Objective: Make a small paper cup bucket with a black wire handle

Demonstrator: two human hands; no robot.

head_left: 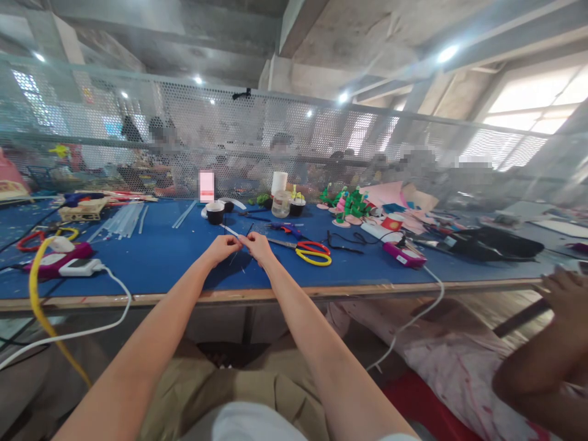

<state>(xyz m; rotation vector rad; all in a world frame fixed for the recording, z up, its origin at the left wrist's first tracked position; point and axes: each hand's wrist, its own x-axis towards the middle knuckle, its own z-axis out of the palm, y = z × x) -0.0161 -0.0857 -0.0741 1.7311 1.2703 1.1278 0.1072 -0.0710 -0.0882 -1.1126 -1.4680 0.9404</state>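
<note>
My left hand [223,248] and my right hand [258,246] meet above the blue tabletop near its front edge, both closed in a pinch with fingertips touching. Between them runs a thin white strip [229,231], pointing away to the upper left. Fine dark, wire-like ends stick out around the fingers; what they belong to is too small to tell. Right of my right hand lie scissors [313,252] with red and yellow handles. Beyond the hands stand a small black-and-white cup [215,213] and pliers [287,229] with blue and red handles.
Left are clear plastic strips [123,219], a wooden basket [82,209], more scissors [32,240] and a purple power strip [62,262]. Green-and-pink figures [349,207], a glass jar [281,204] and another purple power strip [404,254] stand right. A co-worker's arm [542,343] is far right.
</note>
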